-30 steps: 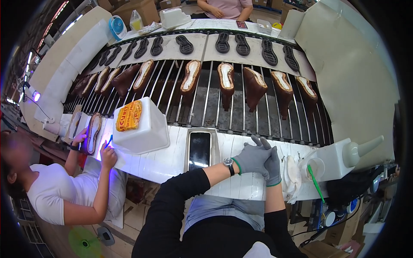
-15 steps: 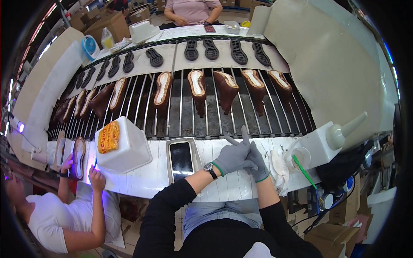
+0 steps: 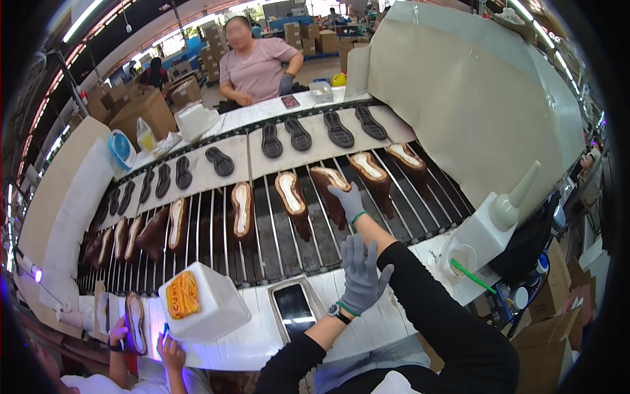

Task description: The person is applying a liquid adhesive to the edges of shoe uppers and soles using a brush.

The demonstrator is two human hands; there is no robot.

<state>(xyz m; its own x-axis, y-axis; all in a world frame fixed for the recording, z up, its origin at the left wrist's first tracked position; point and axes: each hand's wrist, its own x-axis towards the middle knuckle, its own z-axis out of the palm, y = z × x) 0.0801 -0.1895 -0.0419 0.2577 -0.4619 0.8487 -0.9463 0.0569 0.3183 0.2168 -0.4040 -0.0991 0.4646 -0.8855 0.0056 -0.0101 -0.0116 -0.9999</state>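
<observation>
My right hand (image 3: 346, 200), in a grey glove with a green cuff, reaches over the metal-bar conveyor (image 3: 276, 223). It closes round the side of a tilted brown boot upper (image 3: 330, 177), which lies sole side up with a pale insole showing. The fingers behind the upper are partly hidden. My left hand (image 3: 361, 276), also gloved and with a watch at the wrist, is raised above the white table edge. Its fingers are spread and it holds nothing. Beside the gripped boot upper are two more brown boot uppers (image 3: 287, 194) (image 3: 369, 167).
Black soles (image 3: 338, 129) line a pale shelf beyond the bars. A phone (image 3: 293, 307) in a tray and a white container (image 3: 203, 305) sit left; a white bottle (image 3: 482, 226) and cup (image 3: 462, 256) stand right. One person sits opposite, another works at left.
My hands have come apart from being clasped together. The right one has reached forward onto the boot upper; the left has opened. The view has tilted up.
</observation>
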